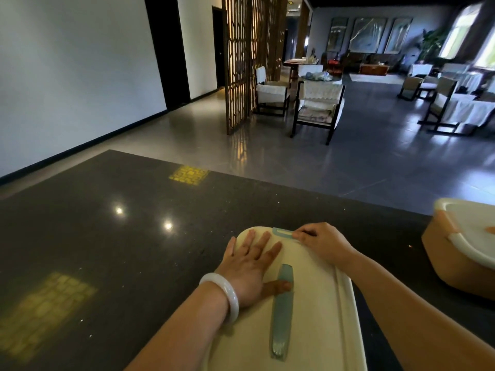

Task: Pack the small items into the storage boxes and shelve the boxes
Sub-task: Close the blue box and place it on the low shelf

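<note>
The cream storage box point(316, 303) lies closed on the dark polished counter point(107, 236), right at the near edge and in front of the person, its lid facing up. On that lid the left hand point(251, 271) lies flat, fingers point(263, 243) straight and spread, palm down, the thumb reaching across to touch the pale blue-green handle point(282, 309) that runs down the middle of the lid. It grips nothing; it only presses. A white bangle point(227, 295) circles the left wrist. At the far end of the box the right hand point(324, 242) has its fingers curled, the tips pinching the small blue-green latch point(284, 232) on the lid's far rim; whether the latch is snapped down or lifted cannot be told. Both forearms come in from the bottom of the view, the right one crossing over the box's right edge.

To the right, well apart from the cream box, an orange storage box point(455, 263) with a white lid point(471, 231) sits tilted on the same counter, partly cut off by the frame. Two ceiling lights and yellow lattice patches reflect in the counter top. Beyond the counter are a grey tiled floor, a wooden lattice screen point(241, 62) and several white-cushioned chairs point(317, 108)
</note>
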